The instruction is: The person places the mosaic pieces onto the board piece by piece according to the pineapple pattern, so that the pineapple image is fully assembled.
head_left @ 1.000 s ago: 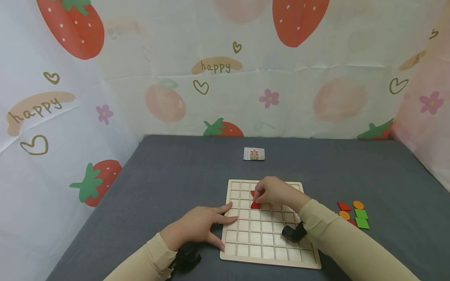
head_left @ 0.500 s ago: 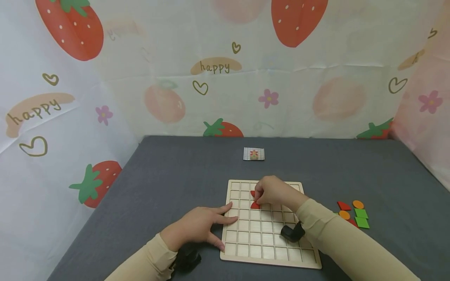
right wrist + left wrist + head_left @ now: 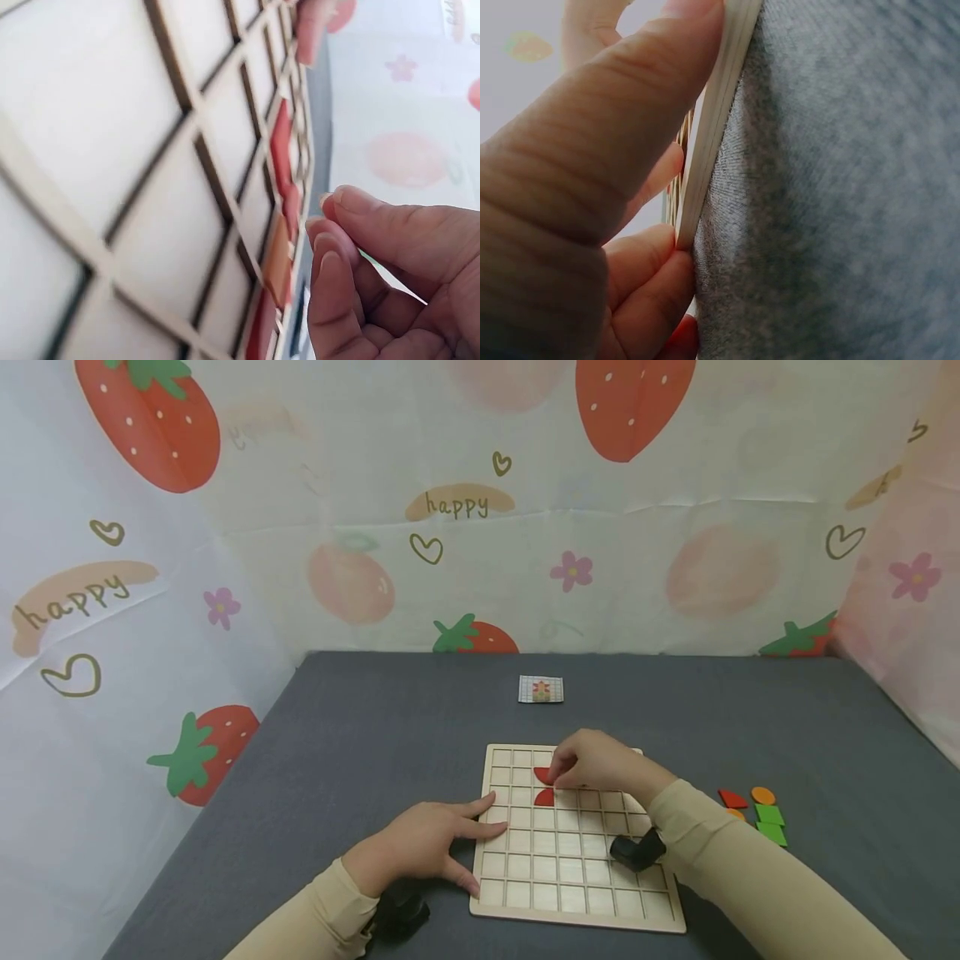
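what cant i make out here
Head: part of the board, hidden by the right hand.
Head: fine pattern on the card, too small.
Head: part of the nearer orange disc, behind the right sleeve.
Left wrist: the board's face, seen nearly edge-on behind the left hand.

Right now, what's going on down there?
Someone is working on a gridded wooden board. Their left grip touches its left edge; the right grip, curled and with no piece visible in it, is over the far part. Red pieces and an orange piece sit on the board; a loose red piece, orange discs and green squares lie to the right. A picture card lies beyond.
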`<state>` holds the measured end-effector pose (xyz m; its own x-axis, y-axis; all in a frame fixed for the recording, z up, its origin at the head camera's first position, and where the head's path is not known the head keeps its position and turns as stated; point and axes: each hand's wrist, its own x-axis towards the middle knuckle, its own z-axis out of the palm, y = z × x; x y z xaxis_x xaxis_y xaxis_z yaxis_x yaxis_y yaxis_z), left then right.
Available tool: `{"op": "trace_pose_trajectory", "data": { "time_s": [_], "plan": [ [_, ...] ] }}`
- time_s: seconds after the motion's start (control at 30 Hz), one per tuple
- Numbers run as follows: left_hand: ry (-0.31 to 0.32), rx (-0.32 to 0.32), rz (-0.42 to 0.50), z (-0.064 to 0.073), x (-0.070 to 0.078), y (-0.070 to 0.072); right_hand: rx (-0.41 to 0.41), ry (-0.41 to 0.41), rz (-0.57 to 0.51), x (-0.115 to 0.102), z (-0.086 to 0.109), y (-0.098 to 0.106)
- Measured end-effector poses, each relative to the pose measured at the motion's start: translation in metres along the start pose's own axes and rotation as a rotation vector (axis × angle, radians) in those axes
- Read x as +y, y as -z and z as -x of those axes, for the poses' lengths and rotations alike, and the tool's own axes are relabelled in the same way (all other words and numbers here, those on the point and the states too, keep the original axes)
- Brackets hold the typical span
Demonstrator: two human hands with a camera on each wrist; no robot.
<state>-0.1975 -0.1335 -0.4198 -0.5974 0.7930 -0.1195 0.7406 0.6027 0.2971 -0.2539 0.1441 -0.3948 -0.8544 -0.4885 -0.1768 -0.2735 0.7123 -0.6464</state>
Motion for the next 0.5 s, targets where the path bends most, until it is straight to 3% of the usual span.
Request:
{"op": "trace_pose_trajectory", "data": {
  "time_s": [0.3,0.5],
  "plan": [
    [-0.001,0.003,0.004,0.001,-0.001,-0.001,0.026,-0.094,-0.087,0.017,0.027,0.029],
    [0.011,-0.004,0.002,0.000,-0.001,0.000,0.052,-0.135,-0.074,0.035,0.051,0.053]
  ]
}}
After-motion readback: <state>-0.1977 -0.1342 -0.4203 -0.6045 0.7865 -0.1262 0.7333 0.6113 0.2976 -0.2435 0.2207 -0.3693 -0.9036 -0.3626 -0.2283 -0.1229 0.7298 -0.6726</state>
